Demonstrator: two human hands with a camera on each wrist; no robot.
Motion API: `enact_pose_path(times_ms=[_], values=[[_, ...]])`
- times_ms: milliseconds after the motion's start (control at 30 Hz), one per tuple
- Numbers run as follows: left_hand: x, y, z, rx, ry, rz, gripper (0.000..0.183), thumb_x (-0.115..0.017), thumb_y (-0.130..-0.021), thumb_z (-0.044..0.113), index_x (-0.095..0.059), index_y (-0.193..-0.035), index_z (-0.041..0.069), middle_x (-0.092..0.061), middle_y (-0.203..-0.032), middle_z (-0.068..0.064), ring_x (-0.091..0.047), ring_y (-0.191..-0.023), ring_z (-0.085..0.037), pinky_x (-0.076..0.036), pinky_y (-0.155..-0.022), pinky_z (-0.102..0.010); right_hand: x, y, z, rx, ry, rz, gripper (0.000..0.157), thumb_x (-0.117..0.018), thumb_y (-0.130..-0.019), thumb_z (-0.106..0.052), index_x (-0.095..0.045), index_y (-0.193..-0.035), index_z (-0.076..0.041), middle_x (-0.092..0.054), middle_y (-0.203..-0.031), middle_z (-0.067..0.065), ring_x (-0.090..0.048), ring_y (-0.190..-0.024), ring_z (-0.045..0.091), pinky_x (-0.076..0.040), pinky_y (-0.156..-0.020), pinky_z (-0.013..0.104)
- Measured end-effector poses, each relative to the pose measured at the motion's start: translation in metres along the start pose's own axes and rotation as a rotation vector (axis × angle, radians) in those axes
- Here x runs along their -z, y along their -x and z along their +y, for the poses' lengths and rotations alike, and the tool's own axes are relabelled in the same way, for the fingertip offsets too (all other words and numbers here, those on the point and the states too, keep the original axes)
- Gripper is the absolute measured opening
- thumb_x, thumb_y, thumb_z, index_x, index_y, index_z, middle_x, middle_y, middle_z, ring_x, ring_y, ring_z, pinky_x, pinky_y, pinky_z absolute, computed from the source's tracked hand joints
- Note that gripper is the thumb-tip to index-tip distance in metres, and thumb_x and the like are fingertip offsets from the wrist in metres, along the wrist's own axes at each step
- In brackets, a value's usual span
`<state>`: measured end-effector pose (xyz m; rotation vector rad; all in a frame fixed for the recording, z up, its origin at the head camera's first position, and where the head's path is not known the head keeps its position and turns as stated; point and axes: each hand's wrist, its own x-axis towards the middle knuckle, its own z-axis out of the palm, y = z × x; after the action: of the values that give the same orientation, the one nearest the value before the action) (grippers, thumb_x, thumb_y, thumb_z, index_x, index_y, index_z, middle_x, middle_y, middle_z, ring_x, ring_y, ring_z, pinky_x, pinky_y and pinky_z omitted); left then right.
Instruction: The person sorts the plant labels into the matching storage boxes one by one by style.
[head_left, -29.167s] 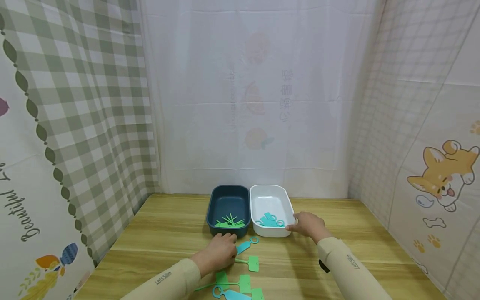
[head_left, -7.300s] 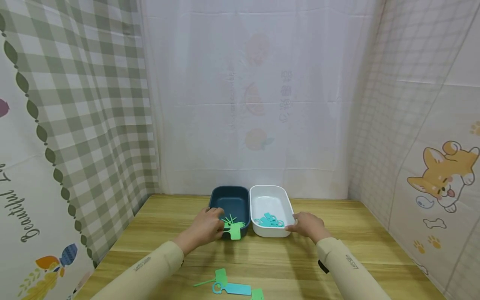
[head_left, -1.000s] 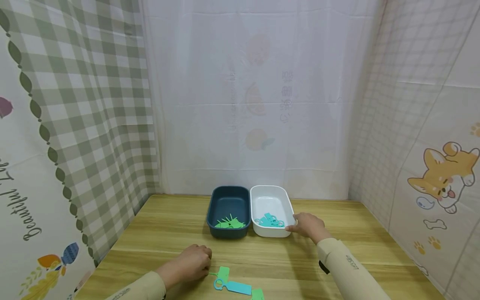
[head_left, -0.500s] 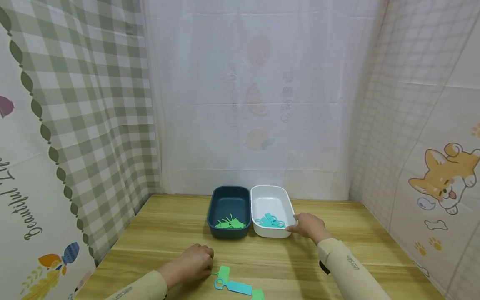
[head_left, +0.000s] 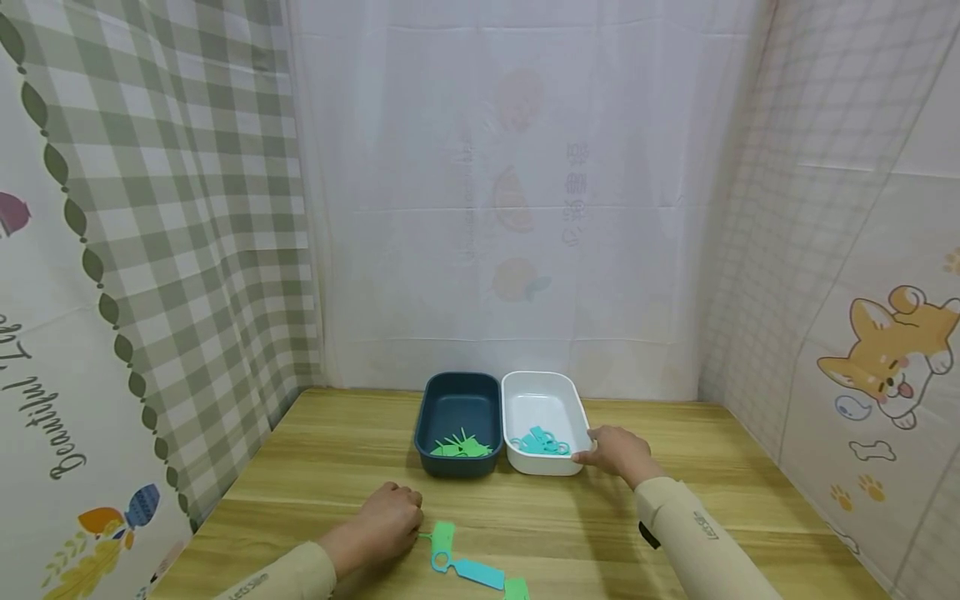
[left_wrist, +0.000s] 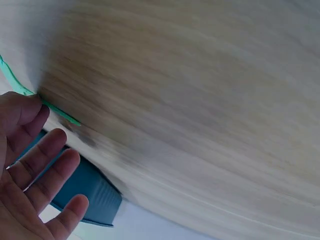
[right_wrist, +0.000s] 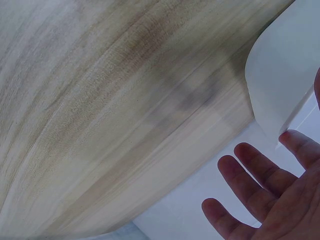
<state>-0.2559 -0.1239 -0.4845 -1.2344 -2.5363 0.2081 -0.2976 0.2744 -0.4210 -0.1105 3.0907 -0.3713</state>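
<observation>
My left hand [head_left: 390,523] pinches the thin tail of a green cable tie tag [head_left: 442,537] between thumb and index finger, low over the table. In the left wrist view the green tail [left_wrist: 62,112] sticks out past the fingertips, and the other fingers are spread. A blue ring-ended tag [head_left: 480,573] lies against the green tag's flat end, and another green tag [head_left: 516,589] shows at the bottom edge. My right hand [head_left: 618,452] holds the near right corner of the white bin [head_left: 543,465], thumb in front and fingers at the side rim.
A dark blue bin [head_left: 459,467] stands close beside the white one, with several green cable tie tags [head_left: 461,447] inside. Several blue tags [head_left: 542,442] lie in the white bin. Curtains [head_left: 495,250] enclose the wooden table [head_left: 337,450] at back and sides.
In the last half second the pinched green tag shifted slightly away and left, turning the blue tag's ring. Earlier, other tags left the table and more green lies in the dark bin. The right hand stayed.
</observation>
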Motion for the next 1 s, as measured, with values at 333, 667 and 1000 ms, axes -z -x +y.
enact_pose_path(times_ms=[333,667,1000], values=[[0.007,0.016,-0.024,0.069,0.135,-0.068,0.022,-0.082,-0.072,0.031,-0.065,-0.06,0.023,-0.049,-0.073,0.013,-0.048,-0.066,-0.008,-0.037,-0.058,-0.029,0.0,0.001,-0.001,-0.006,-0.009,-0.007,0.069,-0.075,-0.086,-0.045,-0.06,-0.131,0.006,-0.06,-0.129,0.026,-0.057,-0.116,0.046,-0.051,-0.083,0.058],[0.003,0.015,-0.027,-0.004,0.054,-0.056,0.019,-0.082,-0.074,0.021,-0.068,-0.062,0.023,-0.048,-0.068,0.011,-0.048,-0.063,-0.006,-0.04,-0.059,-0.029,0.001,0.002,-0.001,-0.01,-0.012,-0.009,0.07,-0.075,-0.086,-0.045,-0.059,-0.132,0.006,-0.06,-0.128,0.027,-0.057,-0.115,0.046,-0.051,-0.083,0.058],[0.002,0.012,-0.023,-0.019,-0.008,-0.018,0.019,-0.076,-0.073,0.011,-0.065,-0.059,0.019,-0.045,-0.067,0.009,-0.049,-0.061,-0.01,-0.041,-0.059,-0.029,0.002,0.002,-0.001,-0.019,-0.018,-0.017,0.071,-0.074,-0.086,-0.046,-0.058,-0.133,0.005,-0.059,-0.13,0.027,-0.055,-0.117,0.047,-0.05,-0.083,0.059]])
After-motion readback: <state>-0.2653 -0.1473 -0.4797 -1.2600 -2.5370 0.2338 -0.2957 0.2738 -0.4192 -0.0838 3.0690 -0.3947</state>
